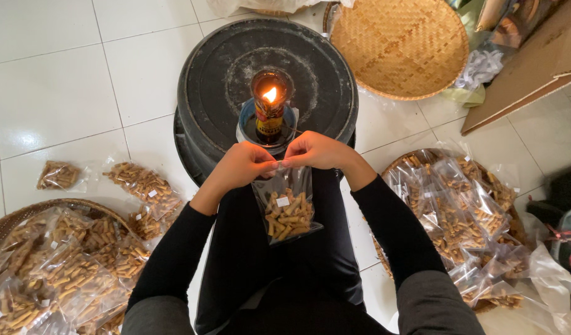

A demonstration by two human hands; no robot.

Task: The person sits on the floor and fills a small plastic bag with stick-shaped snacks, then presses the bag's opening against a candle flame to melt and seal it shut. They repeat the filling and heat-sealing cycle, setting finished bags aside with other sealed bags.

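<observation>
My left hand (242, 166) and my right hand (315, 151) both pinch the top edge of a small clear plastic bag (286, 208) filled with brown stick-shaped snacks. The bag hangs over my lap, just in front of a lit bottle lamp (270, 105) whose flame burns at the top. The lamp stands in a small blue dish on an upturned black basin (217, 74). The bag's mouth sits close to the lamp, between my fingertips.
A woven tray of filled snack bags (56, 267) lies at lower left, with loose bags (139, 183) on the white tiles. Another tray of bags (465, 217) is at right. An empty round woven tray (400, 46) and a cardboard sheet (533, 62) lie at the back right.
</observation>
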